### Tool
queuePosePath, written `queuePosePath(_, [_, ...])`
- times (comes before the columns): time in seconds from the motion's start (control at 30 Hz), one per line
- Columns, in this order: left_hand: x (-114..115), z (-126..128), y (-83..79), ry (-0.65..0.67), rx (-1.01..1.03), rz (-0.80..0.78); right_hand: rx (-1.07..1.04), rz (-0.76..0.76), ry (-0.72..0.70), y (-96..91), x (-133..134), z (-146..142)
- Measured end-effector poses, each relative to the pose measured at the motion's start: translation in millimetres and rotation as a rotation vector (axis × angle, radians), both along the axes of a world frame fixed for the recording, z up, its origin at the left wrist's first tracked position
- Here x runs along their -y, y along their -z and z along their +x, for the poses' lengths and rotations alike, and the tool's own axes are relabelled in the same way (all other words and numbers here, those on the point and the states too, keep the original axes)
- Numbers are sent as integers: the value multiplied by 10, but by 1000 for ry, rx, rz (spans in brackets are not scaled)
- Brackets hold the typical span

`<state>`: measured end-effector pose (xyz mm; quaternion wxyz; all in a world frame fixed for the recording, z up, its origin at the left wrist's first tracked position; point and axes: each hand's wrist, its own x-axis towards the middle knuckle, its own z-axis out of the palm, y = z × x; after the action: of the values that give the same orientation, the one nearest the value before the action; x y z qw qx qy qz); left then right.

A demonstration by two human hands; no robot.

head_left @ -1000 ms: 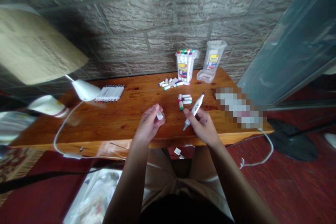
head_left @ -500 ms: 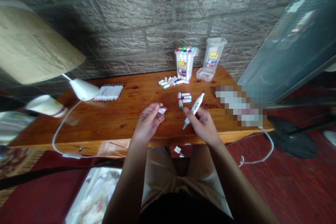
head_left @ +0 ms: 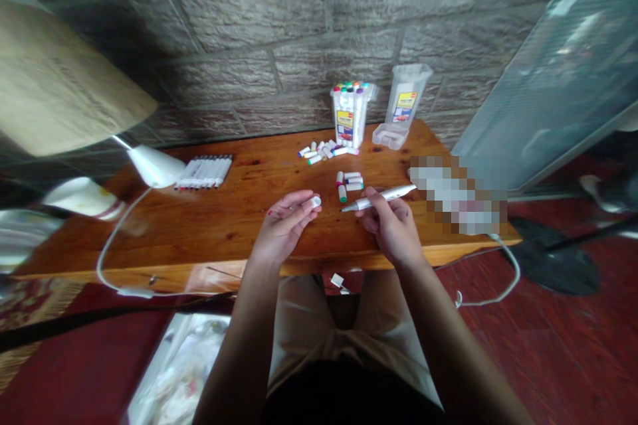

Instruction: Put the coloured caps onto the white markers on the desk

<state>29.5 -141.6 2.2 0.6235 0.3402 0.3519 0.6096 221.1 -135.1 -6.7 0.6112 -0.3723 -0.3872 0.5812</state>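
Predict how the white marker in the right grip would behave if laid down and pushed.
The white marker looks stiff, running straight across the right grip. It's probably light, being pinched between thumb and fingers. Its slim shape may let it roll, though its cross-section is unclear.

Scene is dimly, unevenly lit. Glare is caught on the ribbed panel [head_left: 553,66], far right of the grip of the right hand [head_left: 393,226]. Far left of it, the lampshade [head_left: 70,80] is stretched and blurred, the wall [head_left: 134,40] behind shadowed. A patch [head_left: 456,196] just right of the held marker [head_left: 399,192] is pixelated. Forearms [head_left: 451,329] below are darkened.
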Motion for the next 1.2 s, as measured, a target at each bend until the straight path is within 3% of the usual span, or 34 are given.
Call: queuePosePath(1.2, [0,-4,24,24,-38,53,127,169,-86,29,46,41])
